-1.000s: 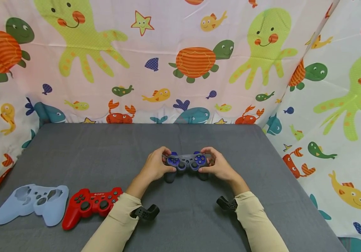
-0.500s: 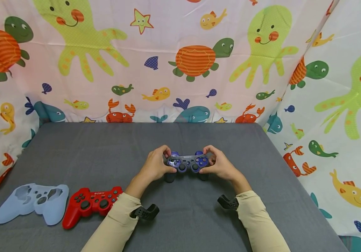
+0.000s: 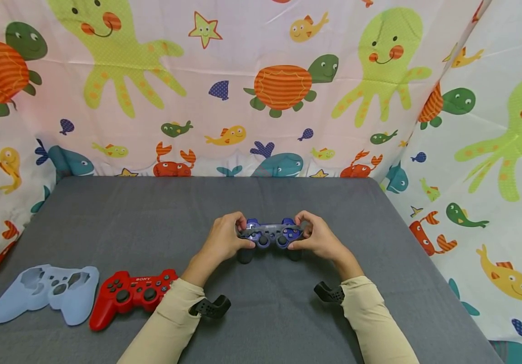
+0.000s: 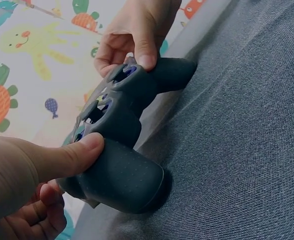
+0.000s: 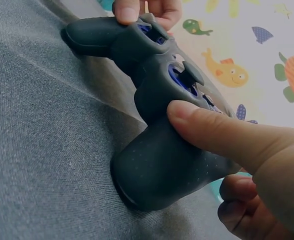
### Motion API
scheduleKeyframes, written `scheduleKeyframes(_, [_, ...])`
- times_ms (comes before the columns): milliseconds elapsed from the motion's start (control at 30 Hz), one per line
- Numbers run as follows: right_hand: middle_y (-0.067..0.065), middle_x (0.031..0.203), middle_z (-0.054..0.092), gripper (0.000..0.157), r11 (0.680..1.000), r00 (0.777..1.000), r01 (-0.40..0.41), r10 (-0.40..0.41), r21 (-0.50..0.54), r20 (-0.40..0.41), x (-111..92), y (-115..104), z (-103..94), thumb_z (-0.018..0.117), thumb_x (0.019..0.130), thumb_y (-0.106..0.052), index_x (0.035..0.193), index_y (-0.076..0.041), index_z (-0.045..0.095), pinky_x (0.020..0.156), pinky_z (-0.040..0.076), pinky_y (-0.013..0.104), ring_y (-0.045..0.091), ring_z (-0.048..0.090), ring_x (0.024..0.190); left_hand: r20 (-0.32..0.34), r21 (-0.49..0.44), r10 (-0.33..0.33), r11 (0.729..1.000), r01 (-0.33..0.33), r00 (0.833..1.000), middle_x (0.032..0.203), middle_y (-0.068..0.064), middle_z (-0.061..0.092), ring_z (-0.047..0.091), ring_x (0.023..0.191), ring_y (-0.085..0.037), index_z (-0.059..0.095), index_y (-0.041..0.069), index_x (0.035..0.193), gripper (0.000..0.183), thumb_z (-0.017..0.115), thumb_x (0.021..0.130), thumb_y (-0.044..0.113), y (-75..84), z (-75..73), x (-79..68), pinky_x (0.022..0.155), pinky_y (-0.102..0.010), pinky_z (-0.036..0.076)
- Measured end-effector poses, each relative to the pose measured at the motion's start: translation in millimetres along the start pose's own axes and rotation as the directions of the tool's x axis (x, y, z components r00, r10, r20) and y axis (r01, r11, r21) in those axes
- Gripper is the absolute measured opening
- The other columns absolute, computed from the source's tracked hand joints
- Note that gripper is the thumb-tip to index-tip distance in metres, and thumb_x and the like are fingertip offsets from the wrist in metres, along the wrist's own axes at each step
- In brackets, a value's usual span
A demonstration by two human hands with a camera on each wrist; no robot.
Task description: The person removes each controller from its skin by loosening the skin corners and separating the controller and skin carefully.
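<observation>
A blue game controller [image 3: 252, 222] sits in a dark grey silicone cover [image 4: 122, 175] at the middle of the table. My left hand [image 3: 224, 235] pinches the cover's left side, thumb on the front beside the handle and fingers behind. On the opposite side my right hand [image 3: 315, 235] grips it the same way. Blue shows along the top and round the thumbsticks in the head view, while a grey edge of the cover crosses the buttons. In the right wrist view the cover's handle [image 5: 152, 170] stands with its tip at the cloth. The controller's back is hidden.
A red controller [image 3: 135, 293] lies at the front left, partly behind the left sleeve [image 3: 165, 323]. Beside it is a flat light-blue silicone cover [image 3: 47, 293]. Grey cloth covers the table [image 3: 288, 313]; a printed curtain [image 3: 151, 91] stands behind and at the sides.
The grey cover's edge has shifted down over the buttons, and more blue shows along the controller's top. Both hands keep hold, nearly in place.
</observation>
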State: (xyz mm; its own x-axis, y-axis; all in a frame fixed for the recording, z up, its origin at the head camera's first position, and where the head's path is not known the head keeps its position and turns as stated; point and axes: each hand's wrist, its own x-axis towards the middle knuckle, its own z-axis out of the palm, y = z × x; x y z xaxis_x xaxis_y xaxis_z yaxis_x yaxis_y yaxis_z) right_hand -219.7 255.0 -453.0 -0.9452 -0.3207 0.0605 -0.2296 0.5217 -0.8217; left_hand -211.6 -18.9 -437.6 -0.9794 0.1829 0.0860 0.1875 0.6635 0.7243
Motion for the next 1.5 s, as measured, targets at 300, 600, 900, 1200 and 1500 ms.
scheduleKeyframes(300, [0.014, 0.078, 0.042, 0.05, 1.0, 1.0, -0.026, 0.026, -0.015, -0.016, 1, -2, 3.5, 0.087, 0.073, 0.004, 0.111, 0.001, 0.054, 0.052, 0.03, 0.022, 0.011, 0.032, 0.054, -0.009, 0.037, -0.017, 0.999, 0.018, 1.0, 0.08, -0.002, 0.055, 0.05, 0.073, -0.02, 0.057, 0.012, 0.081, 0.041, 0.095, 0.069, 0.021, 1.4, 0.7, -2.3, 0.065, -0.031, 0.037])
scheduleKeyframes(600, [-0.001, 0.061, 0.036, 0.043, 0.998, 0.999, -0.014, 0.012, -0.053, -0.042, -3, -6, 3.6, 0.09, 0.072, -0.005, 0.098, -0.004, 0.056, 0.049, 0.032, 0.022, 0.005, 0.034, 0.05, -0.009, 0.134, -0.039, 0.99, 0.04, 0.999, 0.078, 0.001, 0.056, 0.053, 0.071, -0.019, 0.06, 0.018, 0.08, 0.037, 0.093, 0.071, 0.03, 4.2, 0.2, -3.7, 0.061, -0.033, 0.037])
scheduleKeyframes(900, [0.0, 0.066, 0.041, 0.037, 0.997, 0.998, 0.011, -0.015, -0.075, -0.053, -4, -8, 4.3, 0.089, 0.075, -0.006, 0.09, -0.003, 0.055, 0.051, 0.034, 0.022, 0.004, 0.038, 0.053, 0.02, 0.176, -0.037, 0.984, 0.033, 0.999, 0.079, 0.001, 0.053, 0.052, 0.072, -0.018, 0.058, 0.019, 0.078, 0.033, 0.089, 0.078, 0.03, 5.7, 2.9, -5.2, 0.059, -0.033, 0.036])
scheduleKeyframes(1200, [0.002, 0.068, 0.042, 0.038, 0.999, 1.0, 0.014, -0.015, -0.051, -0.018, -2, -4, 3.3, 0.087, 0.077, -0.006, 0.098, -0.001, 0.055, 0.05, 0.033, 0.022, 0.005, 0.038, 0.053, 0.06, 0.084, 0.047, 0.995, -0.052, 0.997, 0.101, -0.002, 0.057, 0.053, 0.087, -0.019, 0.068, 0.023, 0.104, 0.019, 0.078, 0.088, 0.024, 2.1, 9.4, -4.8, 0.072, -0.036, 0.044])
scheduleKeyframes(1500, [0.009, 0.087, 0.048, 0.038, 0.988, 1.0, 0.019, -0.016, -0.151, 0.021, -4, -8, 3.8, 0.083, 0.082, -0.014, 0.099, -0.008, 0.05, 0.057, 0.039, 0.023, 0.011, 0.046, 0.063, -0.003, -0.104, 0.036, 0.994, -0.036, 0.999, 0.102, -0.006, 0.061, 0.054, 0.099, -0.024, 0.079, 0.016, 0.1, 0.01, 0.069, 0.096, 0.017, 6.7, 21.7, -5.7, 0.088, -0.041, 0.043])
